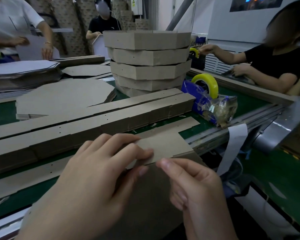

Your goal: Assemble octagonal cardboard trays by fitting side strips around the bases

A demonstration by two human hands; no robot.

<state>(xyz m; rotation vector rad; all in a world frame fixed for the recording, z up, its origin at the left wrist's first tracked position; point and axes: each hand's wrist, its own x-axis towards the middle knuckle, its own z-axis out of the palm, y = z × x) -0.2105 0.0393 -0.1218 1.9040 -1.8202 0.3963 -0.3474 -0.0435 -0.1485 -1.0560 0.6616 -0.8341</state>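
Green-topped counter (241, 104) in a cardboard workshop, other workers (275, 63) along far and right sides. Held item: side strip (164, 146), brown cardboard, end panel raised just above the near counter edge, rest apparently trailing left across the green top. Left hand (97, 163): fingers (145, 151) curled over the panel's upper face, thumb beneath, pinching the panel. Right hand (194, 184): thumb tip touching the panel's near edge, other fingers curled under; hold on anything not discernible. Beneath both hands: darker cardboard sheet (145, 201), possibly a base, outline mostly hidden. Behind: stack of side strips (93, 122) lying flat; pile of octagonal bases (64, 97) further left; tower of assembled trays (147, 61) at centre, tiers offset and uneven; blue tape dispenser (206, 94) with yellow-tinted roll, just right of the strip stack. Hazards, by judgement: crease outside the scored fold, from bending with the pinch set off the score; panel slipping free, from a hold by fingertips only; trailing length snagging on the strip stack, from a lift without clearing it; tower toppling, from a knock of arm or strip against its uneven tiers; crooked wall around the base, from starting the wrap away from a corner.
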